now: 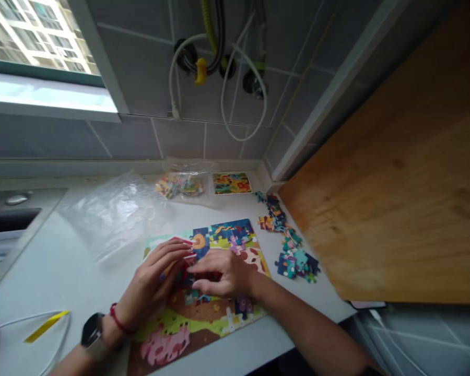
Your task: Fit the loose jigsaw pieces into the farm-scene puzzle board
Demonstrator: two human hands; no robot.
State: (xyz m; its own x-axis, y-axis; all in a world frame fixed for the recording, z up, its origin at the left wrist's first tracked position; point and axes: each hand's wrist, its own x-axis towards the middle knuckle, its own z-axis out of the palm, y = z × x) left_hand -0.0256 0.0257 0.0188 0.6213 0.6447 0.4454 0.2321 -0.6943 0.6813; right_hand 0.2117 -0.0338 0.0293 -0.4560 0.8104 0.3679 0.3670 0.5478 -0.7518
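Observation:
A colourful farm-scene jigsaw puzzle lies on the white countertop, with a pink pig at its lower left and a spotted cow at its right. My left hand, wearing a watch and a red bracelet, rests over the puzzle's left middle with fingers stretched out. Close beside its fingertips is my right hand, thumb and index finger apart, over the puzzle's centre. No piece shows clearly in either hand; the surface beneath the fingers is hidden. Pieces in dark blue and purple sit on the puzzle's upper right.
Loose puzzle pieces are heaped along the right, beside a wooden panel. Behind the puzzle are a bag of pieces, a small picture card and a crumpled clear bag. A white cable with a yellow tag lies lower left.

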